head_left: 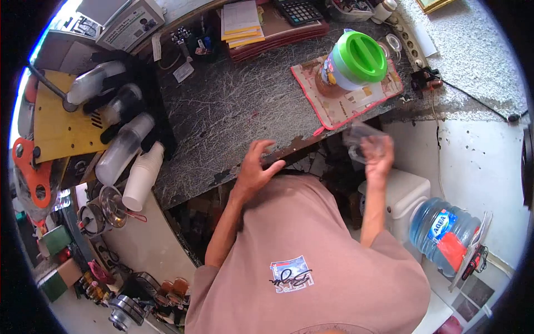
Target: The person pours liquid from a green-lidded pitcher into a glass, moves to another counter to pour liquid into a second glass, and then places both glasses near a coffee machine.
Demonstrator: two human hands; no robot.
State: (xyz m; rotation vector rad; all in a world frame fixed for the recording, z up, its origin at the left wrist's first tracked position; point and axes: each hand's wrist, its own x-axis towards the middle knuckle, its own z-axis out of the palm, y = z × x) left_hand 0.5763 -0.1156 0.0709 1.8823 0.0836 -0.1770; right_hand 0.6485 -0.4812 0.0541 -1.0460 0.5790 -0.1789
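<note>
My right hand (379, 157) is closed around a clear plastic cup (360, 136), held tilted just off the table's front edge. The cup's outline is faint and slightly blurred. Beyond it stands a big jar with a green screw lid (364, 55) and brownish contents low down, on a red-edged patterned cloth (339, 111). Over the front edge of the dark, scratched table (222, 111), my left hand (257, 170) has its thumb apart from its fingers and holds nothing.
Stacked cups (143, 175) lie in a black holder on the left, beside a yellow panel (67, 128). Folders (278, 42) and a calculator (300, 11) sit at the back. Below right is a water bottle (439, 231) by a white bin-like container (409, 189).
</note>
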